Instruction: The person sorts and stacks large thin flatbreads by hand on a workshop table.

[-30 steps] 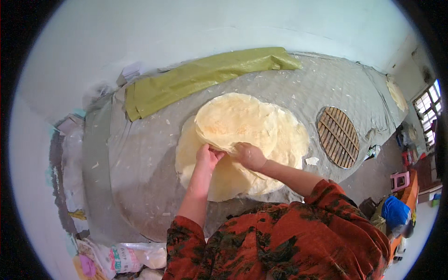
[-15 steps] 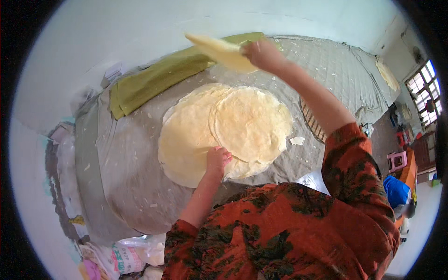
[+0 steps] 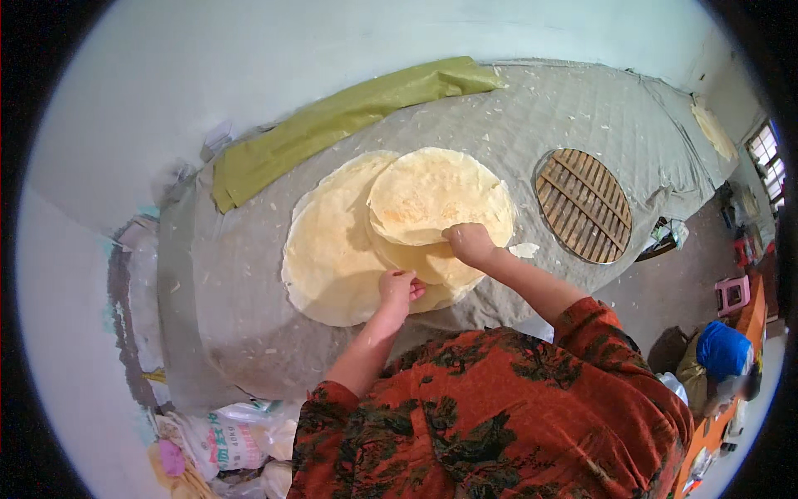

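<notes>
On a grey cloth lie two overlapping piles of thin, pale round flatbreads. The wider left pile (image 3: pixel 324 249) reaches partly under the smaller right one. My right hand (image 3: pixel 470 244) grips the near edge of the top flatbread (image 3: pixel 440 195), which is raised a little there, with a shadowed gap beneath. Just left of and nearer than it, my left hand (image 3: pixel 399 289) has its fingers curled in a pinch at the edge of a lower flatbread (image 3: pixel 428 264). Its fingertips partly cover what they hold.
A round slatted wooden board (image 3: pixel 584 205) lies right of the piles. A folded olive-green sheet (image 3: pixel 349 125) runs along the wall. A broken flatbread scrap (image 3: pixel 524 250) and crumbs dot the grey cloth (image 3: pixel 241 291). Bags (image 3: pixel 224 445) stand at lower left; a pink stool (image 3: pixel 732 295) stands at right.
My right hand has come down and nearer from above the far side, laying the flatbread it carried onto the right pile. My left hand has shifted slightly right. The slatted board is now uncovered.
</notes>
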Demonstrator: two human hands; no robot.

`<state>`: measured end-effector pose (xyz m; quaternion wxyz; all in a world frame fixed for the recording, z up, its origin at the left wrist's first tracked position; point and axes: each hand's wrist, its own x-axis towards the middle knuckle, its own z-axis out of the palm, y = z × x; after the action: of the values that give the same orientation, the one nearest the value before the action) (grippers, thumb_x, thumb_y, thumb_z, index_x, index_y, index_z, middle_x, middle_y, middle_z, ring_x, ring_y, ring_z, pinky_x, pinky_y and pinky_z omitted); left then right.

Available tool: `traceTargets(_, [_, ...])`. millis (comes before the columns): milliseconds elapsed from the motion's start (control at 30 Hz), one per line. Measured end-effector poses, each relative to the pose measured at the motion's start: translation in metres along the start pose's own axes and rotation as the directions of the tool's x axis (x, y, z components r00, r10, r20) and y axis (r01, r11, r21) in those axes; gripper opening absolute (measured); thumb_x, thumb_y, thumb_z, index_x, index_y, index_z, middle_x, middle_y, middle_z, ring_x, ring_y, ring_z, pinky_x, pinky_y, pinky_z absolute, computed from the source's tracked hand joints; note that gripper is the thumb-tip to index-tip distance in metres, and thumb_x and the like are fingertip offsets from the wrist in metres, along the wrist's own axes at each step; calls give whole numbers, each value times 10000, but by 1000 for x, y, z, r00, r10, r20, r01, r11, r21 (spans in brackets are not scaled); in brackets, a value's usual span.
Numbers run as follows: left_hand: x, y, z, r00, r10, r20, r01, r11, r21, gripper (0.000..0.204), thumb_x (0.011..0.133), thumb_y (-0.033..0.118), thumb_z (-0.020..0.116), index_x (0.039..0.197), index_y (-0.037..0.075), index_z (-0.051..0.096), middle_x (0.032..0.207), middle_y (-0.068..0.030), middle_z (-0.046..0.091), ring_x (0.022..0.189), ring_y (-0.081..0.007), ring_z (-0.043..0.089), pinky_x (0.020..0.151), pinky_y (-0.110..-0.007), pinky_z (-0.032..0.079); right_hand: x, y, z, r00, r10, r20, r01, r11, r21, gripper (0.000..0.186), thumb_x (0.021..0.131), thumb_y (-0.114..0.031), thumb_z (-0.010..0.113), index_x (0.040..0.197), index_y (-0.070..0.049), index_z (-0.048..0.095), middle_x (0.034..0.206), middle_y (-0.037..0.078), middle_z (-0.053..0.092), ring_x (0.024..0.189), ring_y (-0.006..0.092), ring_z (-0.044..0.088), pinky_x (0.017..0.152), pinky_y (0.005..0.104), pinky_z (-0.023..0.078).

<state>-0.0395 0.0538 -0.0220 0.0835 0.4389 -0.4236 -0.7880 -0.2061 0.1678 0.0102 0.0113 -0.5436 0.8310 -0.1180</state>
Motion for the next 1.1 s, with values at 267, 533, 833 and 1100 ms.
traceTargets(267, [13, -5, 13, 999, 9, 33, -5, 995, -104, 96, 795, 29, 566, 871, 18, 510, 855, -134, 584, 706, -210, 598, 577, -313, 512, -23, -1, 15, 999, -40, 19, 40, 999, 30, 134, 727, -187, 540, 749, -69, 600, 713, 112, 611, 705, 298, 616, 596, 407, 494])
traceTargets(533, [8, 5, 20, 956, -5, 294, 126, 910, -395, 235, 781, 109, 549, 1005, 50, 511, 954, -91, 547, 876, -203, 530, 633, -338, 478, -15, 1, 30, 961, 228, 155, -249, 959, 133, 294, 737, -357, 583, 778, -70, 633, 806, 140, 622, 809, 306, 607, 689, 417, 484])
traceTargets(833, [67, 1, -13, 872, 262, -412, -141, 943, 303, 390, 687, 85, 650, 1028, -41, 508, 965, -176, 561, 770, -262, 583, 584, -379, 481, 121, 34, -215, 987, 84, -141, -87, 996, -20, 216, 723, -238, 607, 768, -27, 616, 758, 192, 621, 692, 328, 606, 629, 433, 475])
traceTargets(1100, [69, 19, -11, 998, -34, -56, 45, 979, 198, 214, 731, 65, 596, 933, 15, 548, 810, -149, 591, 541, -212, 580, 402, -326, 458, 27, 2, 18, 994, 63, -90, -67, 997, -40, 219, 777, -202, 469, 692, -75, 627, 702, 155, 617, 636, 323, 605, 587, 438, 477])
